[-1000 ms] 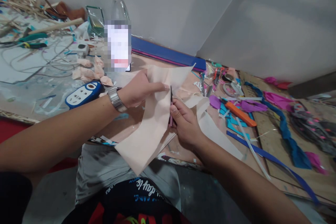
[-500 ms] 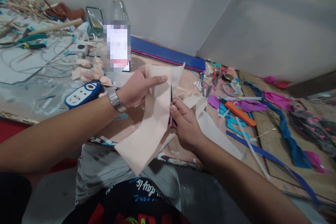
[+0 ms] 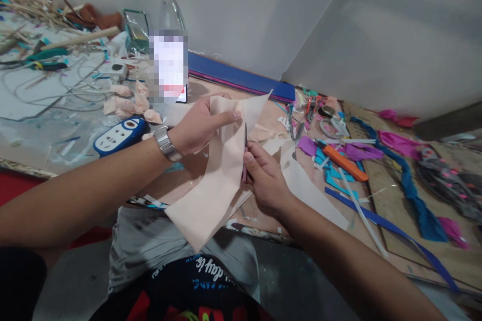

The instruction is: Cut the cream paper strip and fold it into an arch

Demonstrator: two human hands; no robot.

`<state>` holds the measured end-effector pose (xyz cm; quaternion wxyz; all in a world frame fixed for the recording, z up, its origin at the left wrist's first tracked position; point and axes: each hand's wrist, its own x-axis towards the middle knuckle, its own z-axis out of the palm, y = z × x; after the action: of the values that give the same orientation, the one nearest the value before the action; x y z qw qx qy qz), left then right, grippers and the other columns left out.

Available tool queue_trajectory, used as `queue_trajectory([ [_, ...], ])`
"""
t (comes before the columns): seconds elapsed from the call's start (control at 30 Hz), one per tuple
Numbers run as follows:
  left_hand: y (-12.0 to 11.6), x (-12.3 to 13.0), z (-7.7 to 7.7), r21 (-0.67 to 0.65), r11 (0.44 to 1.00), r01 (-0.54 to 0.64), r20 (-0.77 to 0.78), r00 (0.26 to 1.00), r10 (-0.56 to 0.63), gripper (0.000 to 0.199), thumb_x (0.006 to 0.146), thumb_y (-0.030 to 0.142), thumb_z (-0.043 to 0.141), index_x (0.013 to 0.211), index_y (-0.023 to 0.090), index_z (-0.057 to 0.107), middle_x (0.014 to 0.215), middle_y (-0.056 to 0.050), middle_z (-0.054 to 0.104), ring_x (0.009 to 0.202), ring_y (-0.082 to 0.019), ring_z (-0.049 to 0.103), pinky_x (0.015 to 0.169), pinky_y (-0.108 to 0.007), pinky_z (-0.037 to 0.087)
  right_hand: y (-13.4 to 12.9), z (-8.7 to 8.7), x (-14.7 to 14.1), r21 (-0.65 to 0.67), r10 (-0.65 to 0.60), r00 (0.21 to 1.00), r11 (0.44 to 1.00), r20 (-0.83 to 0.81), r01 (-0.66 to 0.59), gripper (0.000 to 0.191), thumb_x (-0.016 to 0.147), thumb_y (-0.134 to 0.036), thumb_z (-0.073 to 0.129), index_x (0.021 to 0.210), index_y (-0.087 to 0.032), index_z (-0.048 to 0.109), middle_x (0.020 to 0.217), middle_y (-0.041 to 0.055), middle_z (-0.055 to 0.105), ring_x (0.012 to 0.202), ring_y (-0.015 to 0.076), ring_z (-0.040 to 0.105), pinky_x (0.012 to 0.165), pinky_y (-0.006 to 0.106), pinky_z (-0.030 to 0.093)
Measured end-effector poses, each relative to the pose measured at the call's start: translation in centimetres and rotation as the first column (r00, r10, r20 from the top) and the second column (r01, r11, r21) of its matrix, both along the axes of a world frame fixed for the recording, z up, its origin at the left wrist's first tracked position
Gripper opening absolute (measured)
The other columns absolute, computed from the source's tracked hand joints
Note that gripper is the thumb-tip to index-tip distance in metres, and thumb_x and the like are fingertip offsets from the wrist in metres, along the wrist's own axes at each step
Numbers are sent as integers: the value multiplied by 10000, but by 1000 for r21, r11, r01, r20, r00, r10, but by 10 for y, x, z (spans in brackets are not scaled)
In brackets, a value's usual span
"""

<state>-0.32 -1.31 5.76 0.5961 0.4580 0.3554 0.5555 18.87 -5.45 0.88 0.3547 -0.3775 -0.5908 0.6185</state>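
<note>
My left hand (image 3: 205,128), with a metal watch at its wrist, pinches the upper part of a pale peach sheet (image 3: 216,185), thumb on top. The sheet hangs down past the table's front edge to a pointed lower corner. My right hand (image 3: 265,173) is closed around the pink handles of scissors (image 3: 245,168). Their dark blades stand upright against the sheet's right edge, just right of my left thumb. A flap of the sheet spreads to the right above the blades. More pale sheets (image 3: 305,185) lie under and beside my right hand.
At the back stand a red-capped bottle (image 3: 167,5) and a lit phone (image 3: 169,65). A blue-and-white power socket (image 3: 120,135) and peach crumpled pieces (image 3: 126,105) lie left. To the right are an orange cutter (image 3: 344,162), tape rolls (image 3: 333,127) and coloured strips.
The sheet's upper right flap has spread further right and opened wider beside the blades. Both hands have stayed nearly in place, still holding the sheet and scissors.
</note>
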Motion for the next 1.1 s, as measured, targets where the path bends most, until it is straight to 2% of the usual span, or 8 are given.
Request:
queue_trajectory([
  [0.17,0,-3,-4,34,999,25,-43,999,-23,403,718,338,884,788,197,513,701,47,568,596,-87,561,561,-208,476,0,1,-1,51,-12,1000,999,10,11,338,1020,-507,576,1268,-284,634,818,-2,560,664,148,485,630,293,454],
  [0.3,2,-6,-7,94,994,-55,-118,991,66,421,701,347,904,861,213,538,718,46,565,613,-105,568,553,-214,448,1,3,0,88,-29,997,996,74,22,378,1027,-534,548,1285,-268,623,788,2,545,654,158,478,589,289,422],
  [0.4,4,-9,-5,163,979,-122,-144,979,146,498,649,302,934,1002,234,590,862,15,635,797,-163,664,649,-231,500,1,3,0,113,-31,996,993,87,21,372,1030,-535,536,1265,-261,625,808,8,555,666,160,486,610,296,433],
  [0.5,6,-12,1,216,964,-154,-148,971,189,538,624,245,942,1052,227,617,1053,-33,662,1038,-215,680,802,-262,540,2,3,0,134,-22,996,991,87,10,351,1027,-523,544,1241,-257,623,784,-1,536,693,169,505,670,318,470],
  [0.6,7,-15,8,256,954,-156,-165,965,202,512,614,235,943,1018,213,628,1119,-49,663,1085,-215,676,853,-270,550,2,2,1,146,-15,994,989,111,-1,342,1028,-524,542,1229,-255,610,746,-14,509,691,173,512,658,313,461],
  [0.83,7,-24,19,371,927,-55,-286,943,170,456,627,307,930,999,220,680,1033,-41,714,992,-207,715,839,-296,584,1,2,0,156,-2,996,988,93,-12,295,1037,-505,546,1155,-241,601,784,-19,527,662,142,491,600,278,397],
  [1.0,9,-34,23,427,902,64,-395,910,123,193,691,250,864,820,195,731,895,-63,740,1021,-255,721,828,-337,600,1,1,1,192,2,992,981,127,-26,269,1050,-490,533,1115,-236,593,736,-34,506,634,131,462,578,267,357],
  [1.1,11,-38,24,438,887,145,-470,878,89,78,735,221,808,797,178,788,880,-86,765,1013,-265,733,847,-347,600,0,0,1,194,4,991,980,135,-31,271,1050,-490,533,1097,-231,596,738,-33,514,630,128,464,582,266,361],
])
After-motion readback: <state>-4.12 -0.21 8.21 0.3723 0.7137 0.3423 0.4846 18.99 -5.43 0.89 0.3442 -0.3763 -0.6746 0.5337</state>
